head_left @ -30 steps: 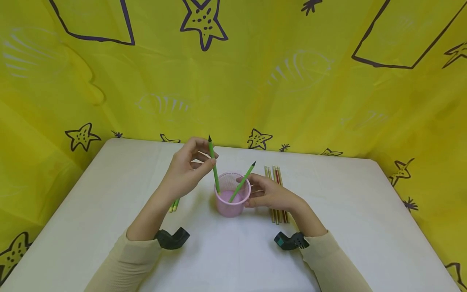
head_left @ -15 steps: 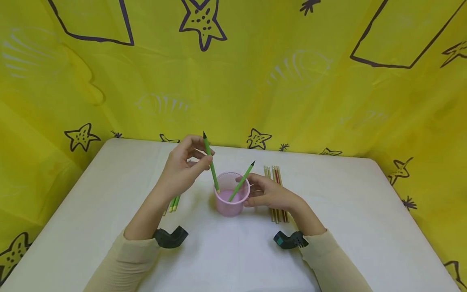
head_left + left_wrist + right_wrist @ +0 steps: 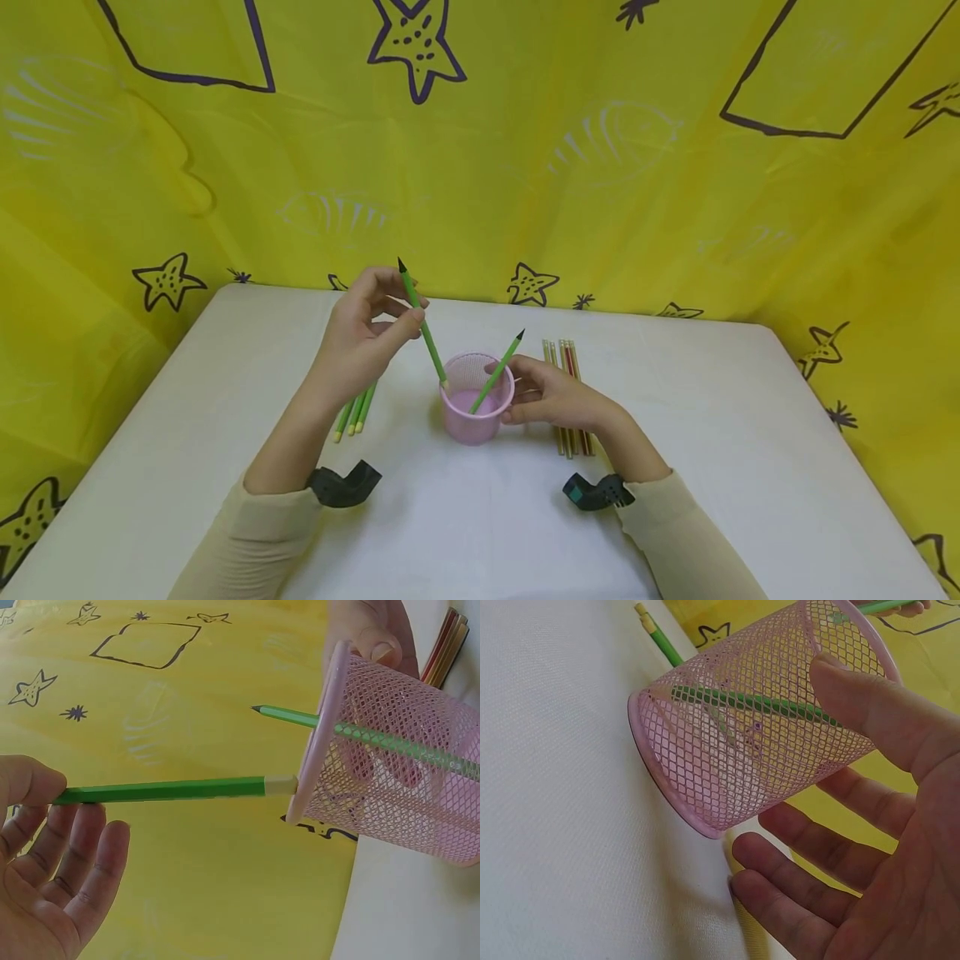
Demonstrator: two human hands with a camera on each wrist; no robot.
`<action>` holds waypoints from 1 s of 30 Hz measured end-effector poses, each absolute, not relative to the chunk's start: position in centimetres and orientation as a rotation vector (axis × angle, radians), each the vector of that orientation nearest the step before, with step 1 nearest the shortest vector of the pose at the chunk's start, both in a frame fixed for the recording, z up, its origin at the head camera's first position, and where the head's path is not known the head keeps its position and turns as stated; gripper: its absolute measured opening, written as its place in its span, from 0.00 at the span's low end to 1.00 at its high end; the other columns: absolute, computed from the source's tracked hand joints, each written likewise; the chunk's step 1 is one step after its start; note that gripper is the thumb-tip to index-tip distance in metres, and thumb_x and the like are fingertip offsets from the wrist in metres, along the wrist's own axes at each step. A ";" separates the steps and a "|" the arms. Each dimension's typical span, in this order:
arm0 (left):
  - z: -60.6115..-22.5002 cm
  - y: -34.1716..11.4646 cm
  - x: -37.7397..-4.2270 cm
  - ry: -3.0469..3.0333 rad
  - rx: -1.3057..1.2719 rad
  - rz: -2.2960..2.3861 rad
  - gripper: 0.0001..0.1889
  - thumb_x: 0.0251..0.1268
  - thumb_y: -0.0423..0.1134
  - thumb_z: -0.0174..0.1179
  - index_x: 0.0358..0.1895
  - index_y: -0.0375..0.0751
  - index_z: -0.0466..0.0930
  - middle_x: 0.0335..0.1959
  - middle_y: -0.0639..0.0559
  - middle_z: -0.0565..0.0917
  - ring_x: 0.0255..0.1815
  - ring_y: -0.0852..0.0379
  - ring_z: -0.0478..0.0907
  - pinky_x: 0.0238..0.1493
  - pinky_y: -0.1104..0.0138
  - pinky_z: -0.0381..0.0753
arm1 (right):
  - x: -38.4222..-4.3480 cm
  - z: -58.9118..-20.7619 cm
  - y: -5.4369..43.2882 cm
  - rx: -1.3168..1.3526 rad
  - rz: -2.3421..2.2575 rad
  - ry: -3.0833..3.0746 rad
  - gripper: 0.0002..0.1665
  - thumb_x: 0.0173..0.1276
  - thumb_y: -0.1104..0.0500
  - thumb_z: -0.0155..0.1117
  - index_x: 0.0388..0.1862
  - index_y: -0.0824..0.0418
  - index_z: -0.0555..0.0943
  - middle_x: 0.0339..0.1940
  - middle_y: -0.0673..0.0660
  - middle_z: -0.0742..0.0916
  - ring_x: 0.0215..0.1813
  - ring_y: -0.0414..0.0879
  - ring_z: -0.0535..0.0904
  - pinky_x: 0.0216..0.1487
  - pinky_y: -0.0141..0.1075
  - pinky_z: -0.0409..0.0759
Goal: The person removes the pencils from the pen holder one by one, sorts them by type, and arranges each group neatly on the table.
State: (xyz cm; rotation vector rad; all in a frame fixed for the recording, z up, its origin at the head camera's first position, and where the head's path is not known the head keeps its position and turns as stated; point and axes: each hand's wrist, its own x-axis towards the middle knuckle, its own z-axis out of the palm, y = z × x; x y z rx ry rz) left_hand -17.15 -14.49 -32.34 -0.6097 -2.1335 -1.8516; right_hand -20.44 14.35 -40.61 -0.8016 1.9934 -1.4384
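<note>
My left hand (image 3: 356, 337) pinches a green pencil (image 3: 427, 333) between thumb and fingers, its black point upward. In the left wrist view, the pale lower end of that pencil (image 3: 180, 789) is at the rim of a pink mesh pencil cup (image 3: 405, 750). The cup (image 3: 472, 430) stands upright on the table. From the right, my right hand (image 3: 558, 397) holds it, thumb on the near side and fingers on the far side. Inside leans a second green pencil (image 3: 498, 371), point up. The right wrist view shows this pencil (image 3: 750, 703) through the mesh.
Several green pencils (image 3: 362, 410) lie on the white table (image 3: 480, 533) beneath the left wrist, partly covered. To the right, several gold and red pencils (image 3: 566, 354) lie side by side, partly under the right hand. A yellow patterned cloth (image 3: 480, 167) hangs behind.
My left hand has moved left and slightly up with its pencil, whose lower end has shifted from inside the cup to the rim. More table pencils show. The right hand and cup stay nearly still.
</note>
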 end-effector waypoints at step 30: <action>-32.8 -14.4 -17.3 -2.253 -0.595 -1.847 0.15 0.68 0.29 0.59 0.56 0.39 0.72 0.45 0.45 0.81 0.39 0.48 0.80 0.36 0.56 0.89 | -20.5 -40.6 14.4 -0.827 -1.445 1.988 0.33 0.62 0.65 0.72 0.64 0.66 0.70 0.60 0.66 0.81 0.60 0.60 0.80 0.60 0.40 0.83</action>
